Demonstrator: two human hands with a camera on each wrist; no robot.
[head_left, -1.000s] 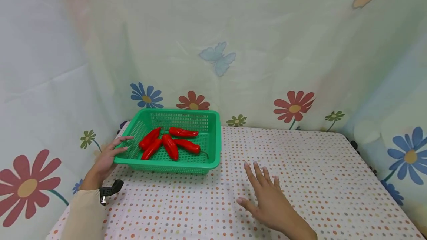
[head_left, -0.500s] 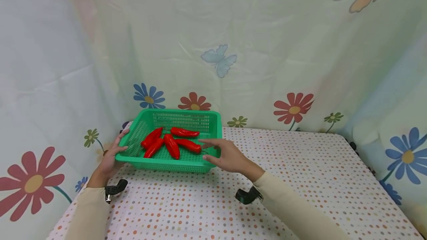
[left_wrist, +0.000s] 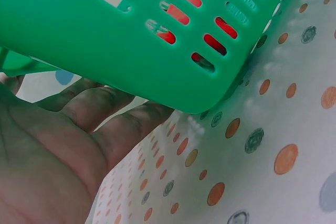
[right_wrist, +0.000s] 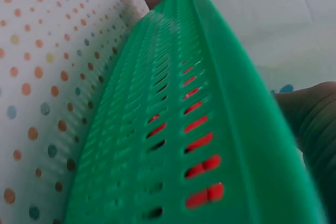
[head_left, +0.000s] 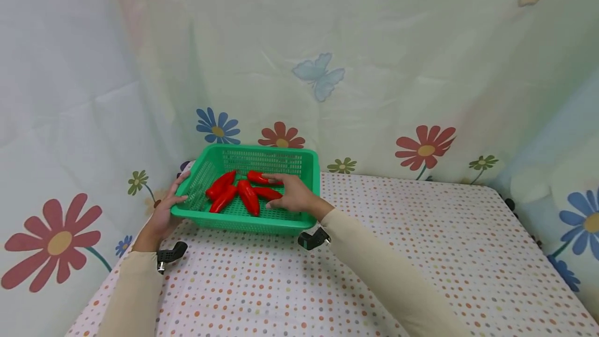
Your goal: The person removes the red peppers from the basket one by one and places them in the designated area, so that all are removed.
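Observation:
A green plastic basket (head_left: 243,224) with slotted walls stands toward the back left of the table, several red peppers inside. My left hand (head_left: 163,217) holds its left side, thumb over the rim; in the left wrist view the fingers (left_wrist: 126,129) run along the wall's underside. My right hand (head_left: 295,195) reaches over the basket's right front, thumb and fingers spread around the right pepper (head_left: 268,193), the fingertips overlapping the back pepper (head_left: 256,177). Beside them lie a middle pepper (head_left: 248,197) and two left peppers (head_left: 223,200). In the right wrist view the basket wall (right_wrist: 173,108) hides the right fingertips.
A white dotted cloth covers the table (head_left: 398,254), which extends to the right of the basket. A curtain printed with flowers and butterflies (head_left: 320,74) hangs close behind and at both sides. Small black wrist cameras (head_left: 314,238) sit under the forearms.
My right hand has moved from above the table at the right, leftward and forward, into the basket over the peppers. The left hand stays at the basket's left rim, and the peppers lie as before.

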